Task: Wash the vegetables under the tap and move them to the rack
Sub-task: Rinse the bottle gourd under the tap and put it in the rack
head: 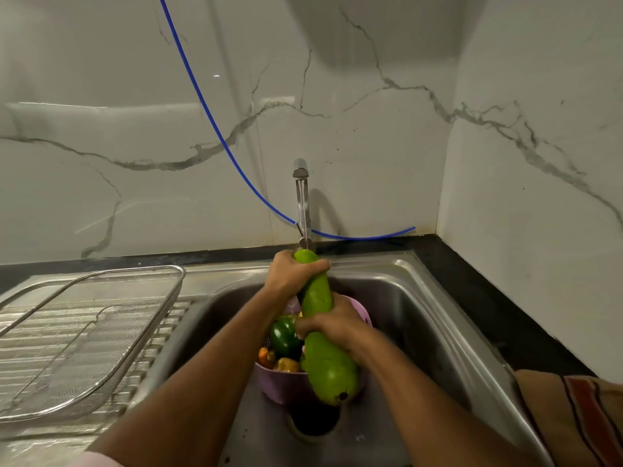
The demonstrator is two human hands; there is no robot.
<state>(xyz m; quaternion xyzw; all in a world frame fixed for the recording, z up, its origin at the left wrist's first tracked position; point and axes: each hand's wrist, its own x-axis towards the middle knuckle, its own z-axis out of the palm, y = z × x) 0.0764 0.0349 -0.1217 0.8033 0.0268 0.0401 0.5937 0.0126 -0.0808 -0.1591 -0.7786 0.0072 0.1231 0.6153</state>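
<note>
Head view: we observe both hands holding a long green gourd (317, 305) over the steel sink (435, 298), its narrow end up beneath the tap (301, 197) at the sink's back edge. We note the left hand (290, 273) wrapped around the gourd's upper end and the right hand (332, 323) gripping its middle, fingers curled around it. The gourd's thick end hangs low, in front of a purple colander (279, 385) standing in the basin. Inside the colander we record a green bell pepper (283, 335), with orange and yellow vegetables below it that we cannot identify. A wire rack (135, 332) sits on the ribbed drainboard (30, 345) at the sink's left edge. A blue tube (202, 99) hangs along the marble wall behind the tap.
</note>
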